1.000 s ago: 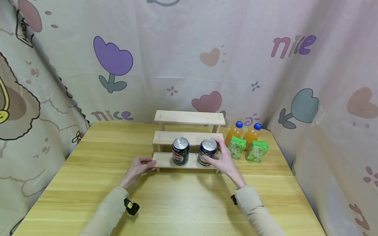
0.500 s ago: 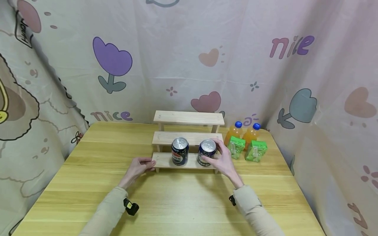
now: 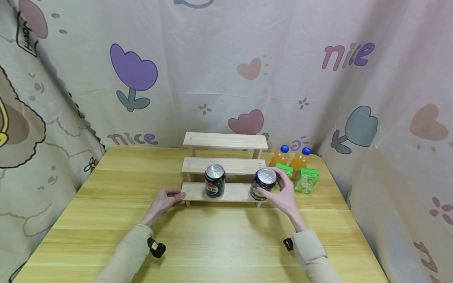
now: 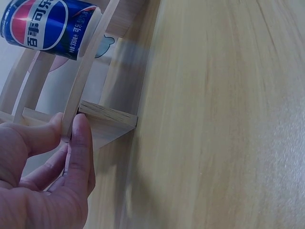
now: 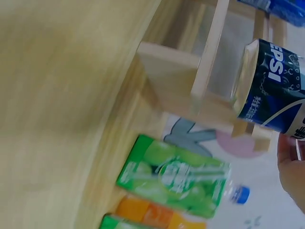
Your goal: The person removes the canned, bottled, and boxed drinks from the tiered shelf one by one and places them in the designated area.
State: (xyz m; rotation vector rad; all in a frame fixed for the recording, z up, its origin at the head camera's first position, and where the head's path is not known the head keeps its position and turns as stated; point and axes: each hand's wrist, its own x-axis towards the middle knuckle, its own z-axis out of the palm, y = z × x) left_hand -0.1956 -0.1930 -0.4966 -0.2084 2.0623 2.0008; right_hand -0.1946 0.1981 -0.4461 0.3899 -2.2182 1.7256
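Observation:
A three-step wooden shelf (image 3: 226, 167) stands at the table's middle. My left hand (image 3: 164, 201) pinches the left end of its lowest board, thumb on top and fingers beneath in the left wrist view. On that board stands a dark blue Pepsi can (image 3: 214, 184), left of centre, also visible as the blue Pepsi can (image 4: 50, 26) in the left wrist view. My right hand (image 3: 284, 194) grips a second Pepsi can (image 5: 276, 88) by its side, thumb in front, at the board's right end. In the right wrist view its base shows tilted, at the board's end.
Right of the shelf stand two orange juice bottles (image 3: 300, 159) with blue caps. In front of them are two green drink cartons (image 3: 306, 181), one partly behind my right hand. A printed curtain (image 3: 209, 59) hangs behind the wooden table (image 3: 226, 239).
My right hand has moved right with its can, from over the lowest board to that board's right end. The left hand and the other can stay where they were.

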